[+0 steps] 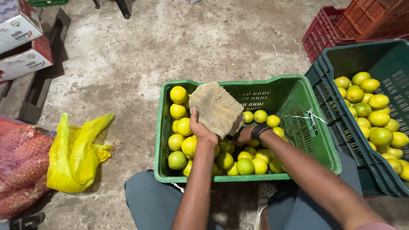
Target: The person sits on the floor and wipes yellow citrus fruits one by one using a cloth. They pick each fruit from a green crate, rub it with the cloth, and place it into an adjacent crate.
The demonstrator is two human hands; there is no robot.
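A green plastic crate [313, 140] stands on the floor between my knees, partly filled with yellow-green citrus fruits [246, 166]. My left hand [202, 130] holds up a worn beige cloth [217, 107] over the crate. Under the cloth's right edge, my right hand [246, 134], with a dark band at the wrist, is mostly hidden; it seems to grip something beneath the cloth, but what it grips cannot be seen.
A dark green crate [332, 96] with more citrus fruits stands at the right, with red and orange crates [324, 32] behind it. A yellow mesh bag [74, 153] and a red mesh sack [21, 166] lie at the left. Cardboard boxes [21, 42] sit at the upper left.
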